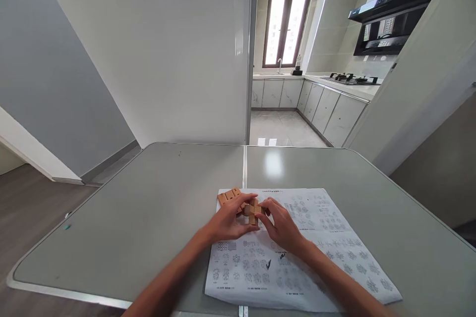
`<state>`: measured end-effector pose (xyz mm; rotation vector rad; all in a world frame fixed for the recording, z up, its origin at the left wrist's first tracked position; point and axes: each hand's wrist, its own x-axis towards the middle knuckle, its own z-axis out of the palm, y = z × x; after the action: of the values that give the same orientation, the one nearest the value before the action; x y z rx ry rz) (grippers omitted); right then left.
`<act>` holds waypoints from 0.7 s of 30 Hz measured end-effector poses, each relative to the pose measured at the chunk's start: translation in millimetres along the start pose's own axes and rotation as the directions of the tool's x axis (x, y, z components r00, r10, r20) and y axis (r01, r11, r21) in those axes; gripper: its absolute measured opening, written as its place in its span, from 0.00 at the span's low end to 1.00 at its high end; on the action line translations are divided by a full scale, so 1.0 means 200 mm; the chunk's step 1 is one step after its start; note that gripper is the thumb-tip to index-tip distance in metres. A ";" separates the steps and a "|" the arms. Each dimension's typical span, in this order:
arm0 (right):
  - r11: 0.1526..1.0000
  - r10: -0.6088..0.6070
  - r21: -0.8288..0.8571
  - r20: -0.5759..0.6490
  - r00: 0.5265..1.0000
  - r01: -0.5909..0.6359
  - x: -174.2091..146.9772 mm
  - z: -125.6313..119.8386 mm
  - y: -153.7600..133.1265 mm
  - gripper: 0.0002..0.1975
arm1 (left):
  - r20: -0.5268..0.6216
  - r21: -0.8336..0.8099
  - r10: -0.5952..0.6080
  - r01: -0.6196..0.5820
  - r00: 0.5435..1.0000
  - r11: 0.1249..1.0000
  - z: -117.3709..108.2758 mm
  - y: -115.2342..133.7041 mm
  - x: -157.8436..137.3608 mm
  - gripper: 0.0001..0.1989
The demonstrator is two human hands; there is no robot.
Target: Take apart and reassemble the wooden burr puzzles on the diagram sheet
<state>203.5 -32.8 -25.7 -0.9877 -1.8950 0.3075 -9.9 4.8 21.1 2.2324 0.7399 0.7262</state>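
Observation:
Both hands meet around a small wooden interlocking puzzle (254, 210), made of light brown blocks crossing one another. My left hand (230, 219) grips it from the left, thumb below and fingers above. From the right, my right hand (280, 223) pinches its side with thumb and fingertips. Behind the left hand lie several reddish-brown wooden blocks (229, 194) with dark marks on top, partly hidden by that hand. Under the hands is a large printed sheet (267, 277) showing rows of puzzle diagrams, with handwritten check marks on it.
The grey table (122, 228) has a metal seam down its middle and a pale rim. A small green bit (67, 227) lies near its left edge. Beyond stand a white wall panel (186, 59) and a doorway to a kitchen with a gas stove (351, 79).

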 end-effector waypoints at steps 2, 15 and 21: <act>1.000 0.025 -0.002 -0.007 1.000 -0.025 0.00 0.01 0.00 0.04 | -0.011 -0.008 -0.001 0.001 1.000 1.000 0.01 0.00 0.00 0.35; 0.941 0.322 0.142 -0.099 0.941 -0.307 0.01 0.05 -0.05 0.15 | -0.190 0.282 0.202 -0.143 0.961 0.949 0.12 -0.04 0.01 0.23; 0.882 0.436 0.255 -0.123 0.891 -0.396 0.03 0.02 -0.05 0.21 | -0.216 0.344 0.235 -0.152 0.948 0.927 0.15 -0.04 0.01 0.27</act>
<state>194.0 -33.4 -18.6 -1.2221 -1.4363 0.6508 10.0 -1.1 -2.9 2.5684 0.8147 1.0703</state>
